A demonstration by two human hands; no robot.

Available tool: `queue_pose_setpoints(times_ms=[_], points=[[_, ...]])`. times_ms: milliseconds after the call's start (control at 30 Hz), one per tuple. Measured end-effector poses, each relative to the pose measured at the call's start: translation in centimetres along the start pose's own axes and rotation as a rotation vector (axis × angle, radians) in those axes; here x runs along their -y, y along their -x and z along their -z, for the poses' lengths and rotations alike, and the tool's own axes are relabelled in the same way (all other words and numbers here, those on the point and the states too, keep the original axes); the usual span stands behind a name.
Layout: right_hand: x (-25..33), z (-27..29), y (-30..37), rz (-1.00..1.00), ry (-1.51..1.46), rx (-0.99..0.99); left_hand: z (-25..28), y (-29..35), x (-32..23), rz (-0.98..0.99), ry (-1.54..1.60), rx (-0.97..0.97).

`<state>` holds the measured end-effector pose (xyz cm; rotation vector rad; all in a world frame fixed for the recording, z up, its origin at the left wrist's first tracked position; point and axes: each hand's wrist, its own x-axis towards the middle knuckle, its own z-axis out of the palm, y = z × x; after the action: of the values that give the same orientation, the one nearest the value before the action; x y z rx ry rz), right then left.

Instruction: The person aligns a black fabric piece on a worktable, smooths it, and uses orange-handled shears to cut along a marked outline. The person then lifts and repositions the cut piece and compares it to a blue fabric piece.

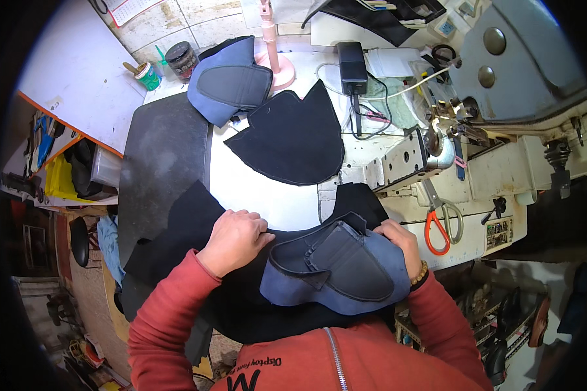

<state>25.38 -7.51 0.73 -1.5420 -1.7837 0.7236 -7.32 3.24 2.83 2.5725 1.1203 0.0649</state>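
Observation:
In front of my chest sits a blue shoe upper (pixel 372 260) with dark grey panels and an opening at its left end. My right hand (pixel 401 244) is closed on its right edge, the thumb side out of sight. Black fabric (pixel 254 313) spreads beneath the upper, over my lap and onto the table's front. Left of the upper, my left hand (pixel 236 241) is closed, its fingertips pinching the fabric's edge. A second blue upper (pixel 235 85) lies farther back, beside a cut black fabric piece (pixel 293 140) with a notched far edge.
Orange-handled scissors (pixel 437 231) lie right of my right hand, under the sewing machine's arm (pixel 407 163). A black power adapter (pixel 353 68) with cords, a pink stand (pixel 280 68), a dark jar (pixel 181 62) and a small glue pot (pixel 148 77) stand at the back.

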Motion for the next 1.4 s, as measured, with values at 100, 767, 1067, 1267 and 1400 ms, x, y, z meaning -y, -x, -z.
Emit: queue_pose_setpoints(times_ms=[100, 767, 1067, 1267, 1400], points=[[-0.3, -0.5, 0.7, -0.038, -0.012, 0.018, 0.2, 0.1, -0.1, 0.061, -0.011, 0.072], [-0.5, -0.9, 2.1, 0.01, -0.003, -0.015, -0.6, 0.1, 0.0, 0.037, -0.204, 0.04], [0.4, -1.0, 2.1, -0.029, 0.045, -0.088, -0.5, 0.9, -2.5, -0.008, -0.305, -0.173], [0.3, 5.5, 4.3, -0.288, -0.353, -0.202, -1.6, 2.0, -4.2, 0.029, -0.069, -0.116], [-1.8, 13.1, 5.5, -0.439, -0.717, -0.827, -2.6, 4.6, -6.7, 0.169, 0.02, -0.097]])
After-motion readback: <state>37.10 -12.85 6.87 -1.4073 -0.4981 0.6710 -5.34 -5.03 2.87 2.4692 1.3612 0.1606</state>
